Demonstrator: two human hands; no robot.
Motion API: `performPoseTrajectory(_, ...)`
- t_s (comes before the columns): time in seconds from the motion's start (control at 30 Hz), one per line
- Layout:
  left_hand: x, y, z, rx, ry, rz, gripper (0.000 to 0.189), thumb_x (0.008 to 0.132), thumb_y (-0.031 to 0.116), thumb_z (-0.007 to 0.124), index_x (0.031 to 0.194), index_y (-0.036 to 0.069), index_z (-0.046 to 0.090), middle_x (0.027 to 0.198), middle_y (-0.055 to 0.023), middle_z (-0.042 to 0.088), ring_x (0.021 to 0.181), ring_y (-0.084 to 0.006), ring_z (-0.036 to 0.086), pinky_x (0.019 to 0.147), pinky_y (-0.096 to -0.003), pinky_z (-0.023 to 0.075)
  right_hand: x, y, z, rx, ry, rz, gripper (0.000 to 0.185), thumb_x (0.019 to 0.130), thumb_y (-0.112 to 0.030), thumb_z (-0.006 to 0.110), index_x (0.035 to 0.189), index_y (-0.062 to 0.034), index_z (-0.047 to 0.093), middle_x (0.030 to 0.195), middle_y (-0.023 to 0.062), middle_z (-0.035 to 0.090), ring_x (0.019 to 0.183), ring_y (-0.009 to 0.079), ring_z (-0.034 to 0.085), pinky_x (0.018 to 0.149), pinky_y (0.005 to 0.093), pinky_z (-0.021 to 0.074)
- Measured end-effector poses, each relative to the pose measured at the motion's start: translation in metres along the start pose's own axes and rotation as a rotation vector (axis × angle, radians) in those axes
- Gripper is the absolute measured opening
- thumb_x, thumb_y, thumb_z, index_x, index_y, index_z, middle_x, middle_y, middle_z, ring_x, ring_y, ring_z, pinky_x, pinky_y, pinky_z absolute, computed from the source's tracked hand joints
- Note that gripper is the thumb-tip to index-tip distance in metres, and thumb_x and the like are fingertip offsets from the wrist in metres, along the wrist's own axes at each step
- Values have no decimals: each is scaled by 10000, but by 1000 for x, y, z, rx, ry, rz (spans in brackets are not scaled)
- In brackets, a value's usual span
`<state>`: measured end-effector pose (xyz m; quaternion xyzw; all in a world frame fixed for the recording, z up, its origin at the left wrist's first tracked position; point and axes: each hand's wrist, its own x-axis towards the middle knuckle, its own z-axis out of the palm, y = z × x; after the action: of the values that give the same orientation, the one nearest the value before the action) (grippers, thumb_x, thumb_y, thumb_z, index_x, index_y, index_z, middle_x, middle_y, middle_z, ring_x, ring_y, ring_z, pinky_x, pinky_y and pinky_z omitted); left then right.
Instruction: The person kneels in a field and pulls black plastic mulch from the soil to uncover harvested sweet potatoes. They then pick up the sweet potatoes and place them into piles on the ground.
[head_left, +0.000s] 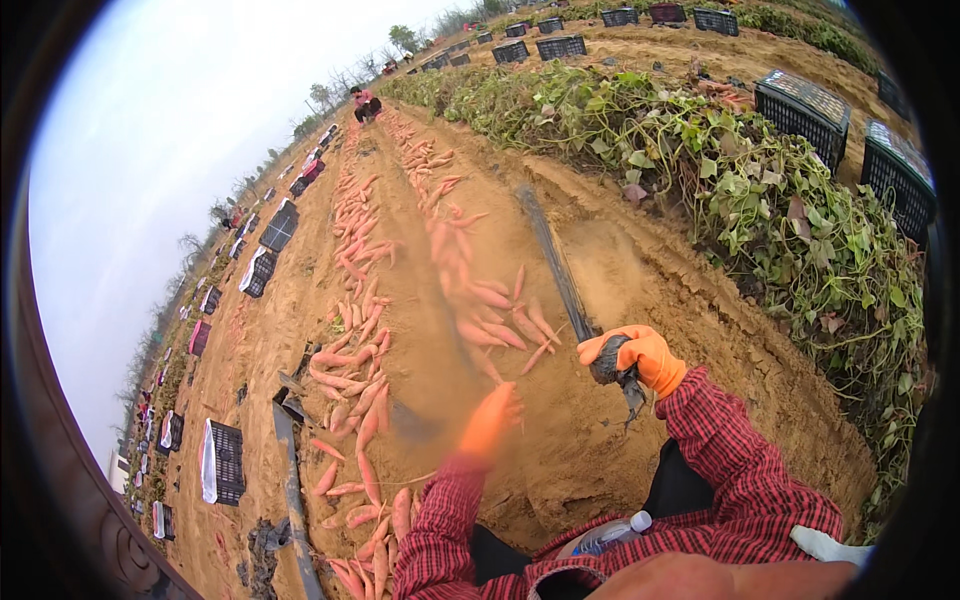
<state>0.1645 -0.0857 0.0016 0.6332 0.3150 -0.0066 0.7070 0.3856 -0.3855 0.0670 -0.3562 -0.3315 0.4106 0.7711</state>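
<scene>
My right hand (646, 358), in an orange glove, grips a crumpled wad of black plastic mulch film (559, 262). From that fist a narrow strip of the film runs away over the sandy soil, its far end blurred. My left hand (489, 426), also orange-gloved, is smeared by motion over bare soil; whether it holds anything cannot be made out. Just beyond it lies a loose heap of pink-skinned sweet potatoes (491, 319), partly blurred. A longer row of sweet potatoes (367, 382) stretches along the ground to the left.
Leafy sweet potato vines (750, 180) bank up on the right, with black plastic crates (802, 116) behind them. More crates (223, 461) stand on the left, near another film strip (292, 480). Far ahead a person (365, 105) crouches. A plastic bottle (611, 534) rests at my lap.
</scene>
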Motion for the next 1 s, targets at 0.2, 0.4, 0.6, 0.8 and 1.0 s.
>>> performPoseTrajectory(0.2, 104, 112, 133, -356, -172, 60, 797, 899, 558, 738, 1459, 83, 429, 1375, -261, 586, 1010, -311, 645, 895, -460, 538, 20, 28, -2, -220, -70, 334, 263, 830, -49, 725, 1065, 65, 750, 1009, 111, 766, 805, 186, 696, 735, 293, 561)
performPoseTrajectory(0.4, 214, 96, 137, -493, 219, 278, 601, 863, 208, 793, 1334, 87, 440, 873, -136, 709, 549, -168, 572, 463, -328, 478, 18, 16, 12, -1069, -276, 613, 262, 752, -129, 645, 947, -55, 805, 882, 112, 762, 782, 271, 696, 668, 418, 530)
performPoseTrajectory(0.6, 147, 45, 109, -437, 298, 99, 172, 934, 242, 603, 857, 90, 604, 664, -29, 574, 461, -101, 405, 403, -262, 285, 17, 41, 29, -1793, -782, 594, 233, 806, -252, 668, 876, -51, 764, 783, 129, 712, 717, 316, 688, 639, 476, 531)
performPoseTrajectory(0.8, 44, 38, 109, -289, 301, 404, 243, 1014, 244, 564, 861, 72, 643, 668, 9, 555, 476, -68, 405, 463, -237, 315, 12, 60, 21, -1762, -617, 693, 255, 820, -259, 666, 924, -43, 754, 800, 126, 712, 710, 311, 671, 651, 479, 524)
performPoseTrajectory(1.0, -37, -6, 110, 271, 317, 646, 303, 1047, 293, 580, 1207, 50, 666, 686, 19, 567, 497, -59, 433, 468, -243, 343, 14, 77, 41, -1575, -668, 771, 307, 733, -245, 688, 923, -26, 788, 948, 208, 750, 960, 326, 745, 776, 457, 574)
